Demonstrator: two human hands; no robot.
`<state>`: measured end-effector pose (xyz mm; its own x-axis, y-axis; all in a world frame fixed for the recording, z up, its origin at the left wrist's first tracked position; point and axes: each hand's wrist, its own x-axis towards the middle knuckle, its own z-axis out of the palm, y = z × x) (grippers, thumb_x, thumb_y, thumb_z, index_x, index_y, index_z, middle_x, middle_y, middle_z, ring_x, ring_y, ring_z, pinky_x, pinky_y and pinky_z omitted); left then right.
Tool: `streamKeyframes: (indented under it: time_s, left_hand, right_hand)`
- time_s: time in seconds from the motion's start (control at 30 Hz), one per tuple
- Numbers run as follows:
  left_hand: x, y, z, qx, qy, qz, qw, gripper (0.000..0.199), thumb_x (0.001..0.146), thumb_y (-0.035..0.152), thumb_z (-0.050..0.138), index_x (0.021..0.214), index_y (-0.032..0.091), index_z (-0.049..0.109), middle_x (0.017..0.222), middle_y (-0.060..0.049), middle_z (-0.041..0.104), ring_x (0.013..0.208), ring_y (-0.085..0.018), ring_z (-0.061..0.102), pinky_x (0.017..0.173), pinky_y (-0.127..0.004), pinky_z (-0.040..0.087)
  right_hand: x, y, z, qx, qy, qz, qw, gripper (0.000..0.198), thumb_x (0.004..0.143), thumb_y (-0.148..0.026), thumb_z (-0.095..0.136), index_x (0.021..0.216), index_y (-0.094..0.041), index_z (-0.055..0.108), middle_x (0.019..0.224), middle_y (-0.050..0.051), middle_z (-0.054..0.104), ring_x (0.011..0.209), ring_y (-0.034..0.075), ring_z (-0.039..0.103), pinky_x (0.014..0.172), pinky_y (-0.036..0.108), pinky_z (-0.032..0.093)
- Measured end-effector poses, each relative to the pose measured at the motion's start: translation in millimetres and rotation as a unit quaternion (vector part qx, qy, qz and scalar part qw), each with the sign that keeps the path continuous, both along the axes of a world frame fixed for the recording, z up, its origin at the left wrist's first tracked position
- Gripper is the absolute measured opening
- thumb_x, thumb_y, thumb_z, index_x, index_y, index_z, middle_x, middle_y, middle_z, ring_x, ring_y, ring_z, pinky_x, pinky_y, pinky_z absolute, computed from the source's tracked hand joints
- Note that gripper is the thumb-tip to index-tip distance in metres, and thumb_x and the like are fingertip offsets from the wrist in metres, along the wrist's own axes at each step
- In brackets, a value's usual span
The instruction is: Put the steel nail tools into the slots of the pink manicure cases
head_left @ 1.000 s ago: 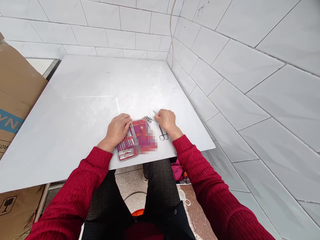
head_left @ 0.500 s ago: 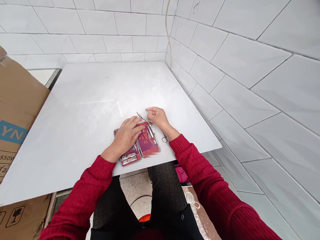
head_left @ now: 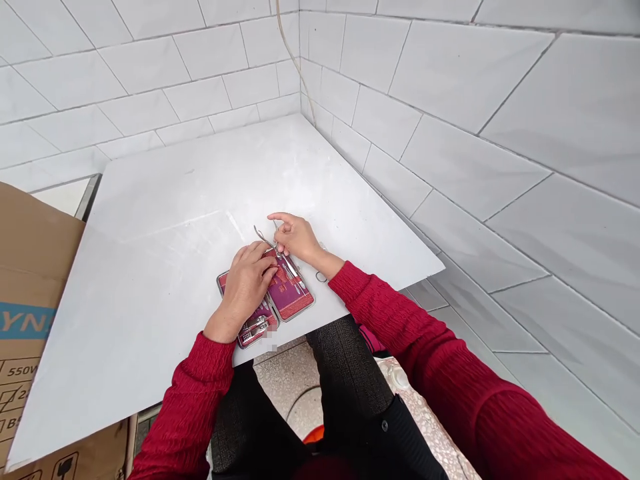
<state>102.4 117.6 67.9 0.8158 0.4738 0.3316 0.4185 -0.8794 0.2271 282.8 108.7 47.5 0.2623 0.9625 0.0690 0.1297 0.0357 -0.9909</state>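
Note:
An open manicure case [head_left: 293, 308] with a red and purple lining lies at the table's front edge. Slim metal tools sit in its right half, and nail clippers [head_left: 256, 328] in its left half. My left hand [head_left: 246, 280] rests palm down across the case, fingers stretched out and slightly bent. Metal nippers [head_left: 262, 236] stand at the case's far edge, handles pointing away from me. My right hand [head_left: 296, 239] pinches them between thumb and fingers, with the index finger extended; the fingers partly hide them. Small scissors [head_left: 321, 277] lie beside my right wrist, partly covered by it.
The white table [head_left: 150, 287] meets tiled walls at the back and right. A cardboard box [head_left: 35, 267] stands against its left side. A pale cable [head_left: 290, 47] hangs in the wall corner. My legs are under the front edge.
The view has turned to the right. My right hand has moved in closer to the case and closed on the nippers. My left hand stays on the case.

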Motion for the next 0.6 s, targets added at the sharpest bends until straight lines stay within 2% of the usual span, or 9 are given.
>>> streamKeyframes:
  time_s: [0.2, 0.33, 0.47, 0.6]
  left_hand:
    - [-3.7, -8.5, 2.9, 0.047, -0.032, 0.032, 0.998, 0.026, 0.105, 0.024, 0.046, 0.093, 0.022, 0.069, 0.103, -0.004, 0.075, 0.105, -0.024, 0.066, 0.109, -0.051, 0.044]
    - [-4.8, -12.9, 1.6, 0.114, -0.033, 0.032, 0.992, 0.028, 0.106, 0.023, 0.044, 0.092, 0.021, 0.068, 0.095, -0.004, 0.076, 0.093, -0.021, 0.069, 0.108, -0.047, 0.045]
    - [-4.9, -13.3, 0.5, 0.184, -0.026, 0.027, 0.982, 0.029, 0.106, 0.021, 0.044, 0.091, 0.020, 0.069, 0.087, -0.004, 0.074, 0.083, -0.021, 0.067, 0.101, -0.043, 0.049]
    - [-5.5, -13.2, -1.6, 0.222, -0.027, 0.021, 0.974, 0.028, 0.106, 0.022, 0.047, 0.088, 0.021, 0.068, 0.078, -0.003, 0.070, 0.073, -0.020, 0.063, 0.089, -0.039, 0.052]
  right_hand:
    - [-5.9, -0.3, -3.4, 0.028, -0.063, 0.007, 0.998, 0.050, 0.082, -0.006, 0.056, 0.128, -0.019, 0.068, 0.061, -0.010, 0.062, 0.055, 0.010, 0.062, 0.067, 0.023, 0.051]
    - [-7.3, -4.8, 2.9, 0.015, -0.141, 0.011, 0.990, 0.043, 0.085, -0.008, 0.060, 0.124, -0.021, 0.071, 0.067, -0.008, 0.069, 0.064, 0.011, 0.064, 0.069, 0.024, 0.048]
    - [-7.2, -9.8, 6.8, -0.003, -0.175, 0.019, 0.984, 0.042, 0.086, -0.008, 0.061, 0.124, -0.021, 0.073, 0.072, -0.006, 0.072, 0.069, 0.012, 0.064, 0.069, 0.025, 0.045]
    - [-6.7, -14.0, 4.6, 0.007, -0.187, 0.013, 0.982, 0.030, 0.088, -0.011, 0.065, 0.113, -0.020, 0.078, 0.092, -0.002, 0.076, 0.077, 0.012, 0.065, 0.074, 0.024, 0.047]
